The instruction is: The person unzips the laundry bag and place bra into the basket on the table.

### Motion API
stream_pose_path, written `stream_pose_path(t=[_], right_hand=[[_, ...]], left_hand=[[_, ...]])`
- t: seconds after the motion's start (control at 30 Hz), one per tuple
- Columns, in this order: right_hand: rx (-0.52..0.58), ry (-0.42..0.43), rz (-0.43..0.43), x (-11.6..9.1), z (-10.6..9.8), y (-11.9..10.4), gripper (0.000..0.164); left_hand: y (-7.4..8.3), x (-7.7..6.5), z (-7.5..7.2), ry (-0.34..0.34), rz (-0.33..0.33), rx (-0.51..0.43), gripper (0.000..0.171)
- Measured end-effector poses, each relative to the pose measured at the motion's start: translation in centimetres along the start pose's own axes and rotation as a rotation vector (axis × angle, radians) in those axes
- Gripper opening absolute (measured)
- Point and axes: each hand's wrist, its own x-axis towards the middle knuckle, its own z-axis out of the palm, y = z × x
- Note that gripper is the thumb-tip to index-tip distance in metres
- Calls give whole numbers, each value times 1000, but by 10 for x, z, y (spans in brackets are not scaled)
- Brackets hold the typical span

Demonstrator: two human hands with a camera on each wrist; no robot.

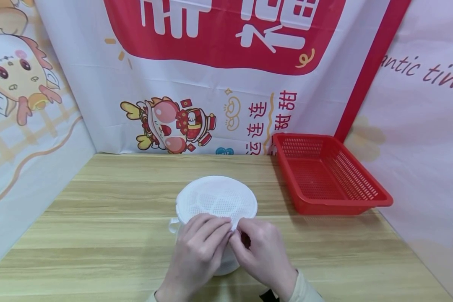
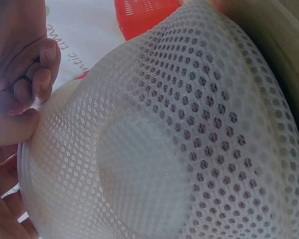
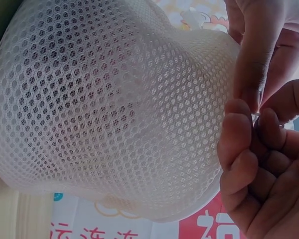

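A white mesh laundry bag, round and drum-shaped, stands upright on the table with its lid lying over the top. A small loop sticks out at its left side. My left hand grips the near rim, thumb against the mesh and fingers over the edge. Right beside it, my right hand pinches the same rim with curled fingers. In the right wrist view, the right hand's fingertips close on a small thin bit at the edge, mostly hidden. Both hands meet there.
A red plastic basket with slotted sides stands at the right back of the wooden table. Printed cloth hangs along the back, with more cloth at both sides. A dark strap shows near the right sleeve.
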Motion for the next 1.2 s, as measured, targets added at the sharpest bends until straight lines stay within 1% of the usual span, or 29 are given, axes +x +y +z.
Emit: stream_pose_path(t=[0.17,0.33,0.5,0.7,0.93,1.1,1.2], right_hand=[[-2,6,1,-1,0,1,31],[-22,38,-8,-1,1,3,30],[-46,60,-4,-2,2,3,31],[-65,61,21,-2,1,2,31],[-88,47,74,-2,0,4,32],[-95,45,63,-2,0,5,35],[-79,28,57,-2,-1,4,33]], left_hand=[[0,0,0,8,-3,18,25],[0,-2,-1,1,-23,40,25],[-2,-3,-1,-6,-27,41,24],[-2,-5,-2,-17,-36,31,25],[-2,-6,-3,-26,-54,32,26],[-1,-6,-3,-25,-61,37,26],[-1,-4,-1,-19,-57,31,25]])
